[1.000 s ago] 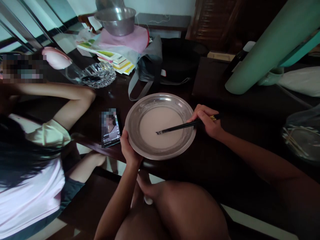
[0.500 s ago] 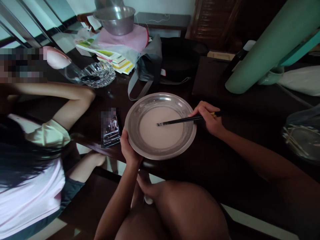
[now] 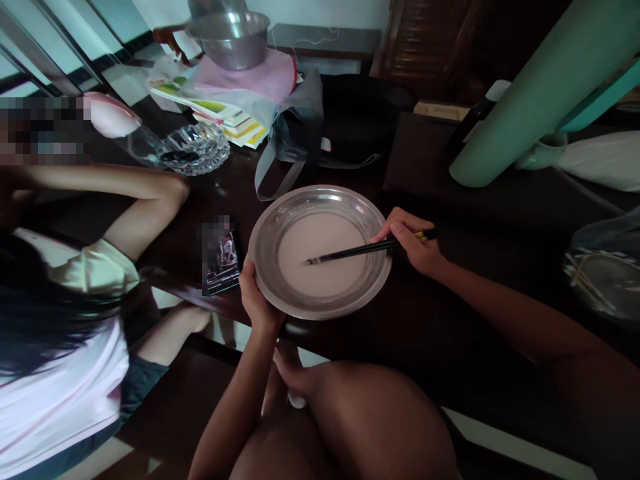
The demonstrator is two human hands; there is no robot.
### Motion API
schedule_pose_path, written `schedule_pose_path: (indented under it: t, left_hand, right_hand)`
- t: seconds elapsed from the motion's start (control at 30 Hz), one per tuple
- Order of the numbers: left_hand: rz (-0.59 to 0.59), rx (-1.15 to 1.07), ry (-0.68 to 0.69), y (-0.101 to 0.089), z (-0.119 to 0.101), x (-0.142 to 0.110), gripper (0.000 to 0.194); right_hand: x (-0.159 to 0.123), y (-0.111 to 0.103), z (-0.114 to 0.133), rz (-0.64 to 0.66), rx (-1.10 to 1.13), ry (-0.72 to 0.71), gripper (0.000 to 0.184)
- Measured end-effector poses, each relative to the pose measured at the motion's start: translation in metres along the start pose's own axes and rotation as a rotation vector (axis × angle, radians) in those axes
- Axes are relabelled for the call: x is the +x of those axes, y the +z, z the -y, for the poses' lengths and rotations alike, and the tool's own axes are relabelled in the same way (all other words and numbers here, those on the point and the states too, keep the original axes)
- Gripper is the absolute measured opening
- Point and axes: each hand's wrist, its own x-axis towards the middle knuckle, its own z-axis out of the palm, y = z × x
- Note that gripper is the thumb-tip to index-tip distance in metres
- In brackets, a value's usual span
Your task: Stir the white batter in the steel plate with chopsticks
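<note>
A wide, shallow steel bowl [image 3: 367,288] sits at the edge of the dark table, holding a pale, milky liquid [image 3: 325,280]. With my left hand [image 3: 259,300] I grip its near left rim; the thumb lies on the outside edge and the other fingers are hidden beneath. My right hand [image 3: 413,241] is closed around black chopsticks [image 3: 357,251] with gold bands near their upper end. Their tips dip into the liquid left of the bowl's middle. Close to the bowl's left side a phone [image 3: 223,263] shows a video.
A person [image 3: 75,373] sits at the left, an arm resting on the table [image 3: 210,190]. Behind the bowl are a grey-strapped bag [image 3: 300,133], a glass dish [image 3: 205,150] and papers under a metal basin [image 3: 233,43]. A green cylinder [image 3: 505,133] leans at the right.
My right hand and the chopsticks have shifted slightly left, and the tips have moved left and toward me in the liquid. My left hand and the bowl stay in place.
</note>
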Motion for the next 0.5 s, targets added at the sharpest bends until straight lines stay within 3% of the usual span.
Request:
schedule_pose_path:
  t: [0.13,0.3,0.5]
  left_hand:
    - [0.011,-0.008,-0.014,0.0012,0.0002,-0.0001,0.034]
    - [-0.031,-0.030,-0.036,0.0065,-0.0037,-0.0031,0.031]
    - [-0.041,-0.001,-0.038,0.0065,-0.0046,-0.0039,0.032]
  right_hand:
    - [0.0008,-0.0007,-0.0002,-0.088,-0.005,-0.006,0.038]
    - [-0.0008,0.0001,-0.0004,-0.009,0.025,0.000,0.036]
    - [-0.0004,-0.0002,-0.0003,-0.085,0.063,0.013,0.037]
